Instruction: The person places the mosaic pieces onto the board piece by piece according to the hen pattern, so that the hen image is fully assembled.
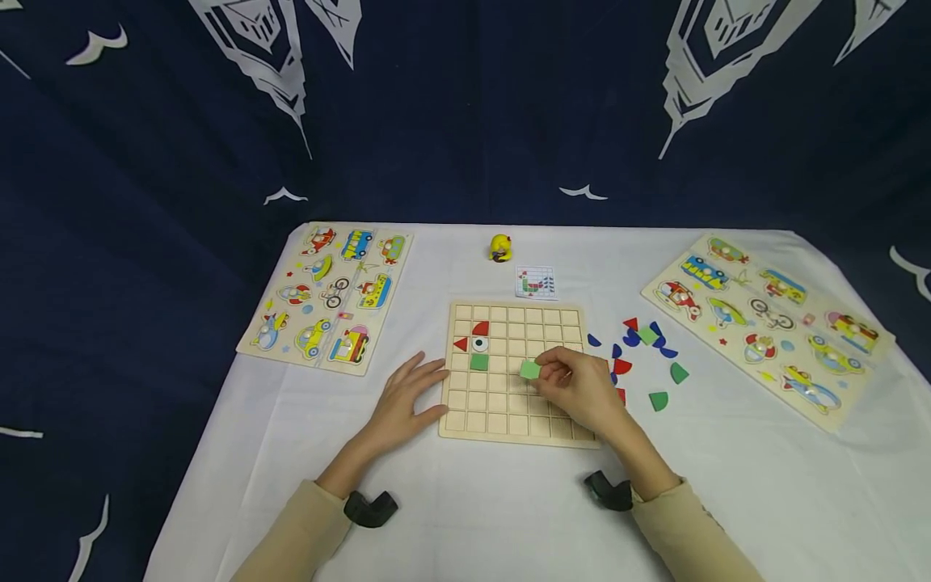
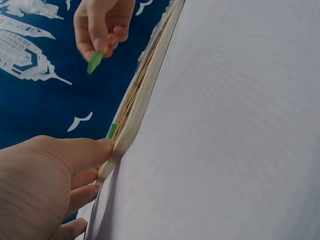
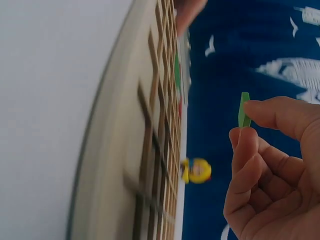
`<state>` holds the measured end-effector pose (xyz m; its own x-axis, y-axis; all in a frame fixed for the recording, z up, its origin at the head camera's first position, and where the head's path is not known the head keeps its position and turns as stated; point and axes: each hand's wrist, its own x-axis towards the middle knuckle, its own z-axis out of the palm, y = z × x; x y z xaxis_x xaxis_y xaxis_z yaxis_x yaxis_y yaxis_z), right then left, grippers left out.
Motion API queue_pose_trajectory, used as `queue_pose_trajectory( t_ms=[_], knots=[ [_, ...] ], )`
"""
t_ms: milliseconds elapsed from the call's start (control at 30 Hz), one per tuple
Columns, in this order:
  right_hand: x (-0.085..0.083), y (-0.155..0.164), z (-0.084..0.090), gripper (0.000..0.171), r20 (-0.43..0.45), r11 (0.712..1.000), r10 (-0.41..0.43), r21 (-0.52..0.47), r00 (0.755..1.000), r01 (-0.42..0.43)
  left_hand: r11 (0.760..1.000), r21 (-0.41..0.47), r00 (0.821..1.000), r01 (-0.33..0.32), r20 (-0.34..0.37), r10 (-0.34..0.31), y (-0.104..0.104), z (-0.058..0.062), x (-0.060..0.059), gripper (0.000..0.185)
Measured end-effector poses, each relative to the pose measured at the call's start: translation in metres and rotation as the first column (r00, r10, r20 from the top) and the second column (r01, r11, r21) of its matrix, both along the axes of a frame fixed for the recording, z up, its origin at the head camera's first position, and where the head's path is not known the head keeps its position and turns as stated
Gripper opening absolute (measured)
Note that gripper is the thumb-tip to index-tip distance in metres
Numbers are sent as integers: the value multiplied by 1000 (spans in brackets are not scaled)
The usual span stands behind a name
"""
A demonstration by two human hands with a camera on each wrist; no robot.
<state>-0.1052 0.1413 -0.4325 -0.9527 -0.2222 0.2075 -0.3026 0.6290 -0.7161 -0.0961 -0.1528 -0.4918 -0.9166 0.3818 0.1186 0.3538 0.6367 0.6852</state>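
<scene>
From where I stood, the person's right hand (image 1: pixel 582 388) hovered over the wooden grid board (image 1: pixel 518 420), pinching a small green square tile (image 1: pixel 530 370) between thumb and fingertips. The tile was lifted clear of the board, held over its middle cells, and from the right wrist view it (image 3: pixel 244 110) showed edge-on between the thumb and forefinger, with the other fingers loosely curled beneath. The left hand (image 1: pixel 404 400) lay flat on the white surface (image 1: pixel 465 517), fingers spread and straight, its tips touching the board's left edge; the left wrist view showed the thumb (image 2: pixel 75 152) pressed against that rim.

On the board, in the upper left cells, a red quarter-round piece (image 1: pixel 481 328) sat above a round eye piece (image 1: pixel 479 344), a red triangle (image 1: pixel 461 344) lay just left of the eye, and another green square (image 1: pixel 478 362) filled the cell below it. To the right of the board a scatter of loose pieces (image 1: pixel 643 356), blue, red and green, lay on the cloth. Behind the board rested a small pattern card (image 1: pixel 536 283) and, just beyond it, a little yellow toy figure (image 1: pixel 500 247). Two vehicle puzzle boards flanked everything: one at the left (image 1: pixel 327 295), one at the right (image 1: pixel 771 327), both well apart from the hands.
</scene>
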Motion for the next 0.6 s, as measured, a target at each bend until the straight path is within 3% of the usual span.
queue_pose_trajectory(
  t_ms=[300, 600],
  knots=[
    [-8, -33, -7, 19, 51, 995, 88, -41, 995, -86, 1000, -3, 1000, -1, 6, 1, 0, 0, -1, 53],
    [-25, -48, -10, 16, 120, 991, 129, 6, 984, -131, 1000, -9, 1000, -1, 4, 1, 0, -1, -1, 52]
  ],
)
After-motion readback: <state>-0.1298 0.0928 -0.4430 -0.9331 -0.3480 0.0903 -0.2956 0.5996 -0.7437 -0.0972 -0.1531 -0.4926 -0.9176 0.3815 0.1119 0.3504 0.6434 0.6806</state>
